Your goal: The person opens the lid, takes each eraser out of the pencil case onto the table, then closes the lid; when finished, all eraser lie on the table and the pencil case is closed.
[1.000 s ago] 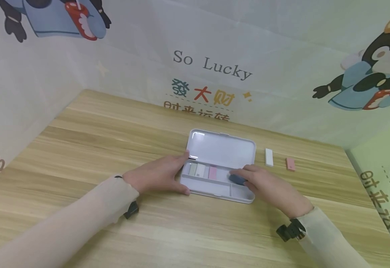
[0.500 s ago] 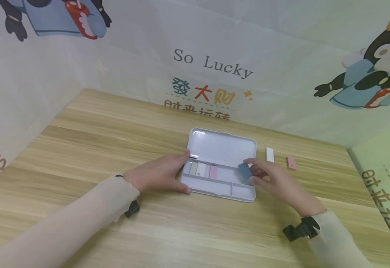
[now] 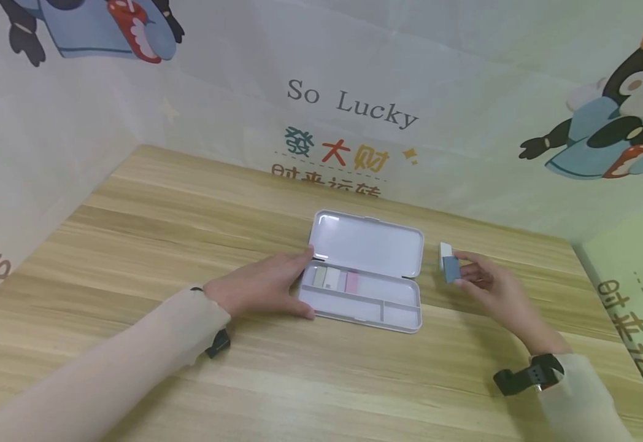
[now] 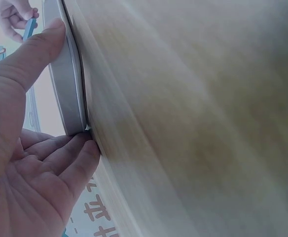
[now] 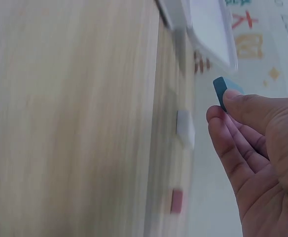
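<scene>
A pale lavender pencil case [image 3: 365, 242] lies open on the table, its lid tipped back. My left hand [image 3: 261, 287] grips its left end, thumb at the front corner and fingers by the hinge. In the back compartment sit a pale green eraser [image 3: 319, 277], a white eraser [image 3: 332, 279] and a pink eraser [image 3: 351, 283]. Between thumb and fingertips my right hand [image 3: 492, 294] pinches a blue eraser [image 3: 451, 269], held up to the right of the case. Behind it, another white eraser [image 3: 445, 248] on the table is partly covered in the head view.
A darker pink eraser [image 5: 177, 201] rests on the wooden table [image 3: 277, 380], visible in the right wrist view and hidden behind my right hand in the head view. Printed cloth [image 3: 216, 92] stands along the table's back and sides.
My right hand has lifted the blue eraser out of the case's back compartment and carried it right, over beside the loose white eraser. The left hand has stayed on the case.
</scene>
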Available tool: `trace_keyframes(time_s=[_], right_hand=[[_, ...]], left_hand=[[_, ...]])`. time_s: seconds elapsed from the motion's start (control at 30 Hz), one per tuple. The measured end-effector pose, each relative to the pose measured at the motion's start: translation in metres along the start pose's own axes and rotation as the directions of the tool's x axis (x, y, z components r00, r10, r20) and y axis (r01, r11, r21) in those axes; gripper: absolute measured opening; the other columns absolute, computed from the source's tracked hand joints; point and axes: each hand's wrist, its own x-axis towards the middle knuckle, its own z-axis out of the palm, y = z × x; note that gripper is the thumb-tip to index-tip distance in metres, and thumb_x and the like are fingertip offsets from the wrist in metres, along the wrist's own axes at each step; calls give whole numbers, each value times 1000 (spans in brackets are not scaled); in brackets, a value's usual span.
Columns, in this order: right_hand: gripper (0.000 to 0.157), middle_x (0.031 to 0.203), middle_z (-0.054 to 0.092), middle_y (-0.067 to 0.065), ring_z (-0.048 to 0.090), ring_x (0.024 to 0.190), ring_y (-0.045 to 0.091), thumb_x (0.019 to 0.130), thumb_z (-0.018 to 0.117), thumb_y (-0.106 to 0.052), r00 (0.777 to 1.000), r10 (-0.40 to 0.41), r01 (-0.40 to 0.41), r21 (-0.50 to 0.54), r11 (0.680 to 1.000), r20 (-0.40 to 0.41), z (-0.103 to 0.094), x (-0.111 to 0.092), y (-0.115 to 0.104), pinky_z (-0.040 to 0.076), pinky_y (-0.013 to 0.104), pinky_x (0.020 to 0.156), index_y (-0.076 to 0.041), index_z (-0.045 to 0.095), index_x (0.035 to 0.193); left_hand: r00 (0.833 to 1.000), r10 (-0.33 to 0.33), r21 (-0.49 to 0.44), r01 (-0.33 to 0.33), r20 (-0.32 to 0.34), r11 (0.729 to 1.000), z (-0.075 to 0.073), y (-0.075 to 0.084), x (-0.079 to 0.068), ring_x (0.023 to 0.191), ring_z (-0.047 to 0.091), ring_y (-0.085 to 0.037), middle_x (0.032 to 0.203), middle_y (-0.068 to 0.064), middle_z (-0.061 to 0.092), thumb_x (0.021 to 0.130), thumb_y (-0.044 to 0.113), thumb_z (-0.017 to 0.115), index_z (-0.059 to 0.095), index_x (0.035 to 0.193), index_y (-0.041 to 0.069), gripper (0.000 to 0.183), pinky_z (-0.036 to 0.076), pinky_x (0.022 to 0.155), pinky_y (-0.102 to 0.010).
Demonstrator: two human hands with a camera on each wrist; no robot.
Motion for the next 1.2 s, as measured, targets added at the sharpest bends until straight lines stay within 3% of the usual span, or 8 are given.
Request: trace_keyframes(time_s=[0.1, 0.2, 0.77, 1.03, 1.1, 1.13, 1.2], right_hand=[[47, 109, 73, 31, 55, 92, -20, 95, 71, 6, 999, 25, -25, -1, 1000, -26, -6, -4, 13, 49, 1, 81, 8, 57, 140], [47, 112, 71, 34, 50, 92, -24, 96, 69, 5, 997, 65, -66, -1, 998, -38, -13, -8, 23, 44, -3, 79, 9, 55, 141], [44, 114, 67, 43, 40, 86, -30, 101, 65, -1, 979, 195, -201, -125, 971, -63, -41, -34, 83, 40, -2, 69, 14, 53, 140], [44, 115, 67, 43, 37, 84, -31, 102, 64, -1, 973, 221, -230, -180, 956, -66, -49, -39, 95, 41, 2, 65, 14, 52, 141], [44, 116, 67, 43, 40, 84, -28, 102, 63, -2, 972, 229, -236, -189, 953, -60, -50, -39, 96, 42, 4, 65, 14, 52, 142], [44, 116, 67, 43, 51, 83, -22, 102, 63, -2, 971, 231, -238, -192, 952, -56, -51, -39, 96, 42, 5, 65, 14, 52, 142], [44, 117, 66, 43, 70, 84, 3, 102, 62, -2, 970, 236, -241, -198, 950, -48, -52, -38, 96, 43, 6, 65, 14, 51, 142]], left_hand=[[1000, 1, -6, -1, 0, 1000, 0, 0, 0, 127, 59, -19, 160, -14, 50, 83, 40, 89, 19, 165, -5, 117, 48, 118, -40], [1000, 1, -13, -1, 4, 1000, -1, 0, -1, 129, 58, -19, 163, -15, 47, 83, 40, 89, 18, 165, -4, 117, 47, 119, -40], [1000, 2, -15, -1, 5, 1000, 0, 1, -2, 137, 55, -21, 165, -16, 43, 83, 40, 89, 17, 165, -5, 118, 43, 122, -41], [1000, -2, -18, 2, 6, 1000, -2, 2, -3, 137, 55, -21, 165, -15, 44, 84, 39, 89, 17, 165, -3, 117, 44, 122, -41], [1000, -3, -18, 3, 8, 1000, -2, 2, -3, 138, 55, -21, 166, -15, 43, 84, 39, 89, 17, 166, -3, 117, 43, 123, -41], [1000, -3, -17, 3, 8, 1000, -2, 1, -3, 139, 54, -21, 166, -15, 43, 84, 39, 88, 17, 166, -3, 117, 43, 123, -41], [1000, -1, -16, 1, 9, 1000, -2, 1, -2, 138, 55, -21, 165, -14, 43, 84, 39, 88, 16, 166, -3, 117, 44, 122, -41]])
